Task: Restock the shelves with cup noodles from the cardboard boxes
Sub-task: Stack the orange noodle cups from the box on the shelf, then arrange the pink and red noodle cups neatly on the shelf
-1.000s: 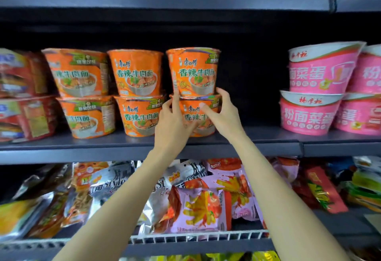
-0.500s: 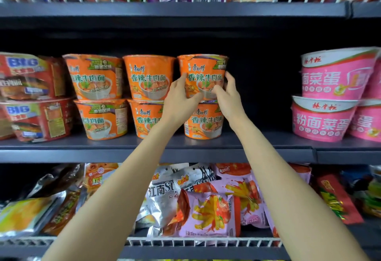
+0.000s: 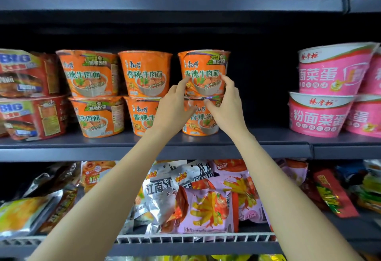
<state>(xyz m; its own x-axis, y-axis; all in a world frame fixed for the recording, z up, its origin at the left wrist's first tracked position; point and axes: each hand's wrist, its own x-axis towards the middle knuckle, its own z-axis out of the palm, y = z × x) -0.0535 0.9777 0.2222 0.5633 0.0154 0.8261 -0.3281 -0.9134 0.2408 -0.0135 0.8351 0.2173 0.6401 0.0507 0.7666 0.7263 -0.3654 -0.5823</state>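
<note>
We're right up at the middle shelf [image 3: 185, 149], both arms stretched forward, and our hands are cupping the top orange cup [image 3: 204, 71] of the right-hand stack. The left hand [image 3: 175, 108] curls against its lower left side, fingertips up on the label, thumb pointing in toward the seam where it meets the bottom orange cup [image 3: 203, 124] underneath. The right hand [image 3: 226, 106] mirrors it on the lower right side, fingers wrapped around the cup wall, thumb reaching inward along that same seam. So both hands grip the top cup, which sits upright, stacked squarely on the lower one, and that lower one stands on the shelf board. Just to the left we see two more orange stacks [image 3: 115, 93], two cups high each, side by side. Beyond those, at the far left, red noodle bowls [image 3: 28, 95] are stacked in twos as well. Well apart to the right, past a dark gap, pink bowls [image 3: 327, 91] sit stacked. Below, snack bags [image 3: 204, 207] crowd behind a white wire rail [image 3: 195, 238].
</note>
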